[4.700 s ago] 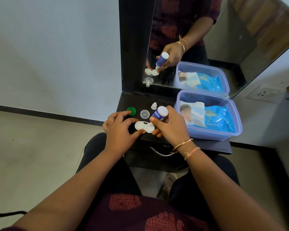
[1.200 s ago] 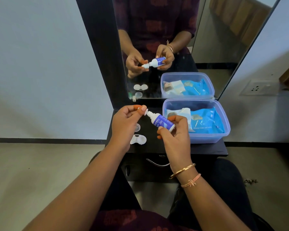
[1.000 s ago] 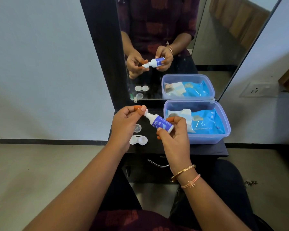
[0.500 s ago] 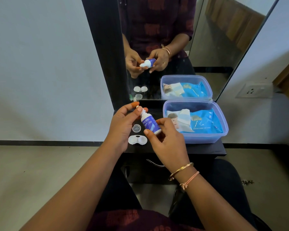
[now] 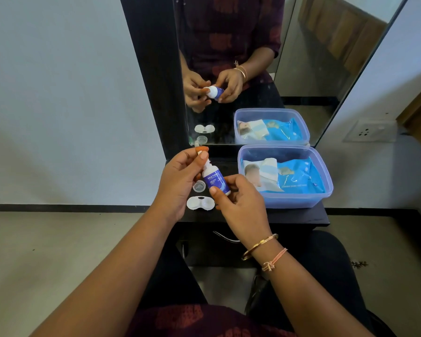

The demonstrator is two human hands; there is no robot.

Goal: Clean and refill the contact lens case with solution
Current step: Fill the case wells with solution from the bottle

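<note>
Gold bangle (image 5: 259, 246) marks the right hand (image 5: 238, 203), which I see gripping the bottle (image 5: 215, 182) by its base. The left hand (image 5: 178, 183) pinches the nozzle tip; whether a small cap sits between those fingers I cannot tell. Change: a second ago the bottle lay sideways between the hands; it now stands nearly upright, nozzle up, clear of the case (image 5: 201, 203). I read this as dispensing finished and recapping under way. The case lies open on the black shelf (image 5: 289, 216) beneath the hands, a clear lid (image 5: 199, 186) just beyond it. Farther right, a tub (image 5: 323, 190); behind, the mirror (image 5: 301, 69).
</note>
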